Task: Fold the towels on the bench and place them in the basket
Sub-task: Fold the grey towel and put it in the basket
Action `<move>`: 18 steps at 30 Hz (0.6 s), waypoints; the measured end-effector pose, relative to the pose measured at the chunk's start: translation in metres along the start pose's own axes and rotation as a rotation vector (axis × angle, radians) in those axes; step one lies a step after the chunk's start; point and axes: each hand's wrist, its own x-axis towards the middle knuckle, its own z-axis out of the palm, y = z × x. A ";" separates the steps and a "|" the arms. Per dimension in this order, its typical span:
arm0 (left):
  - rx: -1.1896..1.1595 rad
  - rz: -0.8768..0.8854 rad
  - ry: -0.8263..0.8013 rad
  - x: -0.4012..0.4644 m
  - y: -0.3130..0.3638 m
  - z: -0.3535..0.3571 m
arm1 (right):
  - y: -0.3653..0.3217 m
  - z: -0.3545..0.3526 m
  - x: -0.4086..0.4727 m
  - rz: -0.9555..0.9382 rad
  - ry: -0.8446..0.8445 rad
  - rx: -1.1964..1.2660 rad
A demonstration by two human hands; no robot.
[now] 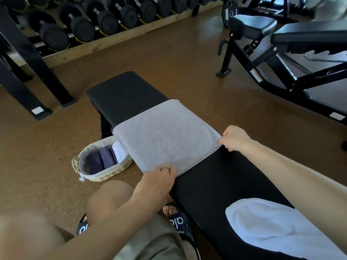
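a grey towel (pixel 165 136) lies flat across the middle of the black bench (pixel 127 94). the left hand (pixel 159 180) rests on its near left corner, fingers closed over the edge. the right hand (pixel 233 137) pinches the near right corner. a white towel (pixel 272 226) lies on the near end of the bench. the basket (pixel 102 173) stands on the floor left of the bench, holding dark folded towels (pixel 102 159).

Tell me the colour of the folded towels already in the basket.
Dark purple towels, plus a white one, seen in the head view.
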 end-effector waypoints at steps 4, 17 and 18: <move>-0.040 -0.053 0.016 -0.005 0.000 0.003 | -0.007 -0.001 -0.001 0.109 -0.044 0.285; 0.142 0.067 0.341 -0.026 -0.071 -0.021 | -0.017 -0.030 -0.013 -0.004 -0.184 0.664; 0.159 0.086 0.358 -0.028 -0.076 -0.023 | -0.019 -0.031 -0.014 -0.028 -0.176 0.674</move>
